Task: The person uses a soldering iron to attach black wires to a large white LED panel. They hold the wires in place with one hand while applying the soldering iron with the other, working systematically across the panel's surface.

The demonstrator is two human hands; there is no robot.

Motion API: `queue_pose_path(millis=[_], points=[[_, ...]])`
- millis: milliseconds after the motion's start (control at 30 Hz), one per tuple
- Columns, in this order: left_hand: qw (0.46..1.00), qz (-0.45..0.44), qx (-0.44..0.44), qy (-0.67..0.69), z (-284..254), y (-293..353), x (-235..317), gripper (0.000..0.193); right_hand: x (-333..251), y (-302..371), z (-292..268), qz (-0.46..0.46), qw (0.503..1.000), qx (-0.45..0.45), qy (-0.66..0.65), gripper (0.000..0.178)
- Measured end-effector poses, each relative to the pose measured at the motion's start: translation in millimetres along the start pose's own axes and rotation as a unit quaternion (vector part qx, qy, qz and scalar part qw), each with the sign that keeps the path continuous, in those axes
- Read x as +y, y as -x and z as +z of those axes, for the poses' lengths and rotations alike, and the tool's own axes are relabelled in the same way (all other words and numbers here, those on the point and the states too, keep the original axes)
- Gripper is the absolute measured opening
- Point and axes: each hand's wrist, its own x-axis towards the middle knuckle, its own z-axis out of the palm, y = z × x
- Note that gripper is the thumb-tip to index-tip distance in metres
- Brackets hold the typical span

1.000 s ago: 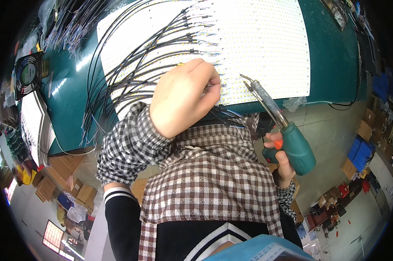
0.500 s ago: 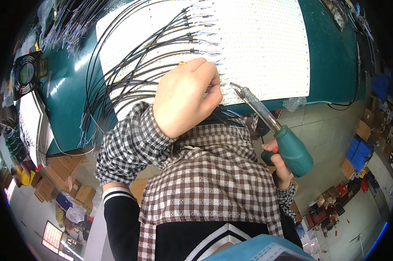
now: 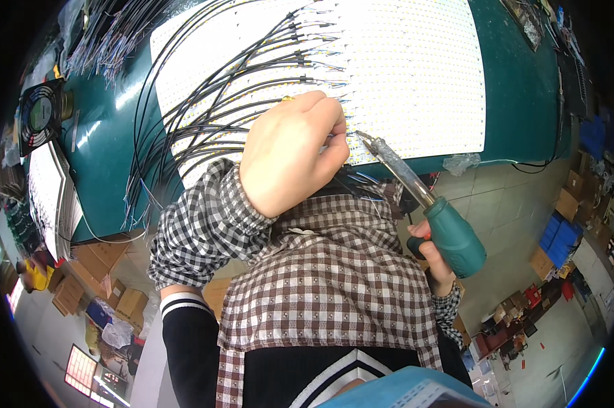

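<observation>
A white LED panel (image 3: 416, 81) with rows of tiny yellow dots lies on the green table. Black cables (image 3: 218, 88) run over its left half, their thin stripped wires ending along its middle. Over the panel's near part, my left hand (image 3: 293, 153) is closed in a pinch at a wire, whose held part the fingers hide. My right hand (image 3: 439, 260) grips the green handle of a soldering iron (image 3: 458, 236), mostly from behind and below. The iron's tip points up and left, close beside my left fingertips; whether it touches the panel I cannot tell.
A small black fan (image 3: 41, 117) stands at the table's left, above a stack of white panels (image 3: 52, 200). More loose cables (image 3: 113, 37) lie at the far left. Crumpled plastic (image 3: 460, 162) sits at the near right table edge. Cardboard boxes (image 3: 131, 306) stand on the floor.
The soldering iron has shifted slightly left, its tip nearer my left fingertips. My left hand has barely moved.
</observation>
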Motion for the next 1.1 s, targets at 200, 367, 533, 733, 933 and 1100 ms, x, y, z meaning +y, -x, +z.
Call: queue_pose_path(millis=[200,367,533,733,933,1100], points=[[1.000,-0.005,0.000,-0.002,0,-1,0,0.010,0,-3,2,-0.002,1.000,0.001,-0.012,0.062],[1.000,-0.003,0.002,-0.006,0,-1,0,0.010,-3,-4,4,-0.012,1.000,0.004,0.010,0.062],[1.000,-0.006,0.000,-0.002,0,-2,0,0.010,6,0,-3,-0.031,0.999,-0.006,0.020,0.062],[1.000,-0.011,-0.004,-0.001,-1,-1,1,0.009,1,2,1,-0.001,0.999,0.019,-0.042,0.062],[1.000,-0.007,-0.006,-0.003,-2,-2,-1,0.008,-4,-2,5,0.008,0.997,0.028,-0.077,0.052],[0.996,0.055,0.011,-0.070,-12,5,11,0.018,-4,-3,0,-0.018,0.996,0.027,-0.084,0.044]])
